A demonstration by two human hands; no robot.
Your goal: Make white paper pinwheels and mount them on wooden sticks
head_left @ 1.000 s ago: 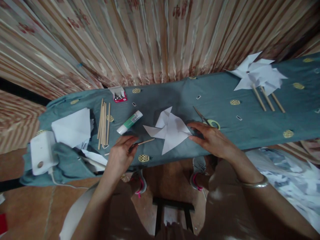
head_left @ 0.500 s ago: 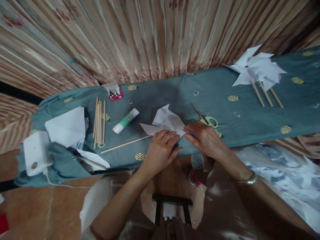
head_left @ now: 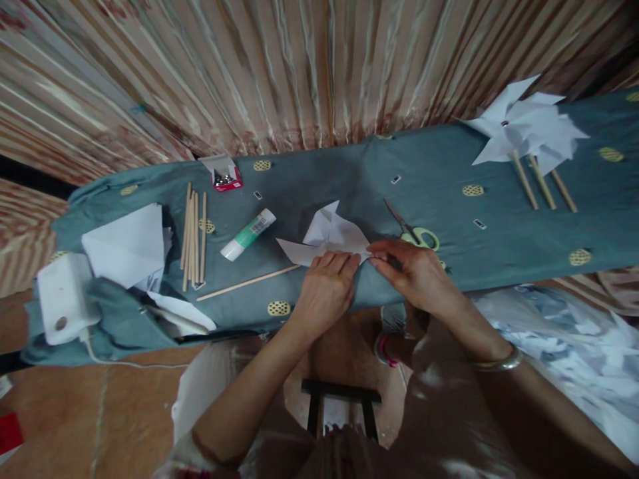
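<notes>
A white paper pinwheel point(head_left: 339, 233), with folded blades, lies on the table before me. My left hand point(head_left: 327, 289) presses its closed fingers on the near edge of the paper. At the pinwheel's right corner my right hand point(head_left: 412, 269) pinches the paper tip between thumb and fingers; whether something small is also between them I cannot make out. A thin wooden stick point(head_left: 244, 283) runs out to the left from beside my left hand. Green-handled scissors point(head_left: 417, 236) lie just beyond my right hand. To the left is a green and white glue stick point(head_left: 248, 234).
Several wooden sticks point(head_left: 194, 239) and a red box of metal tacks point(head_left: 227, 179) are at the left. Paper sheets point(head_left: 124, 243) lie near a white device with a cable point(head_left: 64, 299). Finished pinwheels point(head_left: 529, 130) rest at the far right. A curtain point(head_left: 299, 66) hangs behind.
My left fingers have drawn together and flatter along the paper's near edge. My right fingertips have shifted slightly left and up at the pinwheel's corner. The view has moved a little.
</notes>
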